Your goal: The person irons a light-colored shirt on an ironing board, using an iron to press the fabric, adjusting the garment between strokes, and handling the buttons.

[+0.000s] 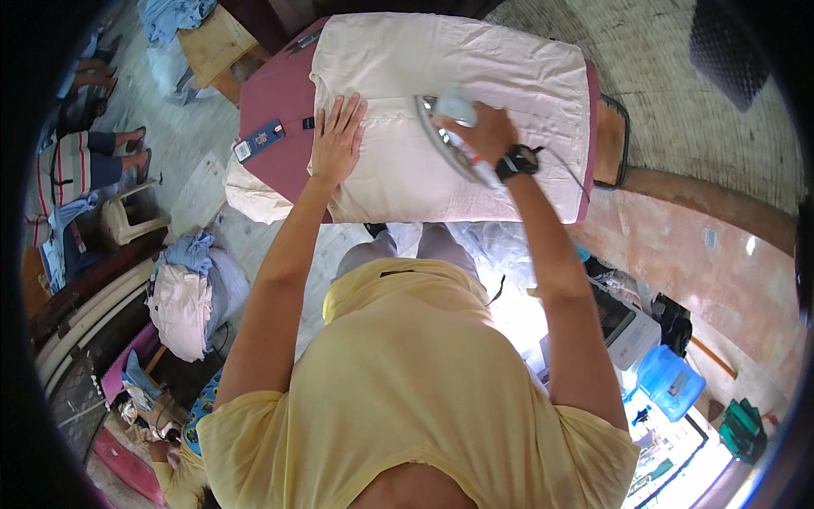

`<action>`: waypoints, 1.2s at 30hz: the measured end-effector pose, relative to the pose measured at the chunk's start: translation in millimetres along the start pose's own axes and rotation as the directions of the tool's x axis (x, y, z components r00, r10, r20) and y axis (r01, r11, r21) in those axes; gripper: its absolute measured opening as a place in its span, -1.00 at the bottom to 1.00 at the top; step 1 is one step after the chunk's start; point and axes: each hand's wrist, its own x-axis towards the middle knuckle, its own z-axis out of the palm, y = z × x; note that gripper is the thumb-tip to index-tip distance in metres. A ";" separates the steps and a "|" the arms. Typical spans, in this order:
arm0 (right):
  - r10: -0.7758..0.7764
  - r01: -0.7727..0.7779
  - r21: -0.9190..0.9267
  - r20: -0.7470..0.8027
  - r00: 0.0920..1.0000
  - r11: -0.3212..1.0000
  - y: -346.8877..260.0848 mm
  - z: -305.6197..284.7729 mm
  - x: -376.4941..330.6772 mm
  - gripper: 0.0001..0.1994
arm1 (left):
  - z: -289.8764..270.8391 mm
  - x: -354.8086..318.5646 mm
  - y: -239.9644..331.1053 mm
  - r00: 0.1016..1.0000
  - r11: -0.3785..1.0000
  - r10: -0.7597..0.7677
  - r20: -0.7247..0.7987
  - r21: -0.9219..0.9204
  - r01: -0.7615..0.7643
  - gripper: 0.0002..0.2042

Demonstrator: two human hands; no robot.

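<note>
A cream garment [398, 174] lies spread over a maroon ironing board [275, 106]. My left hand [337, 140] rests flat near the garment's left edge, fingers stretched out. My right hand [490, 134] is wrapped round the handle of an iron [443, 146], slightly smeared by motion. The iron is over the middle of the garment, and its underside is hidden. A thin cord [566, 174] trails to the right from near my wrist. Just left of my left hand, a dark hang tag [259, 141] lies on the bare board. Some cream cloth [254, 193] hangs off the board's near-left side.
A small dark tool [305, 41] lies at the board's far-left edge. On the left stand a wooden stool [216, 47], a beige plastic stool [136, 216] and piled clothes [182, 305]; people sit beyond. A low wall [687, 246] and a blue water jug [670, 382] are at right.
</note>
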 end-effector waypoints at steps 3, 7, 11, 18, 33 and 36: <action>-0.055 0.059 -0.043 0.101 0.993 0.997 58.7 -40.4 -9.0 -0.23 | -3.2 2.8 3.2 1.000 0.999 0.016 -0.009 -0.039 -0.016 -0.50; 0.032 -0.019 -0.070 0.189 0.981 0.997 134.8 -61.8 -7.6 -0.34 | -5.3 4.9 12.4 0.997 0.998 -0.056 -0.050 -0.037 0.054 -0.51; -0.100 0.108 -0.093 0.083 0.991 0.990 168.3 -47.5 2.2 -0.34 | -4.7 17.8 50.8 0.997 0.988 -0.040 -0.072 -0.155 0.028 -0.52; -0.329 0.323 -0.104 -0.041 0.943 0.941 85.7 1.2 17.4 -0.42 | 7.7 20.0 55.8 0.997 1.000 -0.029 0.065 -0.009 0.029 -0.51; -0.239 0.238 -0.228 0.021 0.971 0.944 239.2 -64.8 1.5 -0.65 | 5.4 24.4 59.2 0.998 1.000 -0.024 0.053 -0.012 0.025 -0.50; -0.248 0.252 -0.180 0.042 0.968 0.951 221.0 -55.0 3.9 -0.71 | 4.3 22.6 58.8 0.998 0.999 -0.030 0.050 -0.028 0.032 -0.50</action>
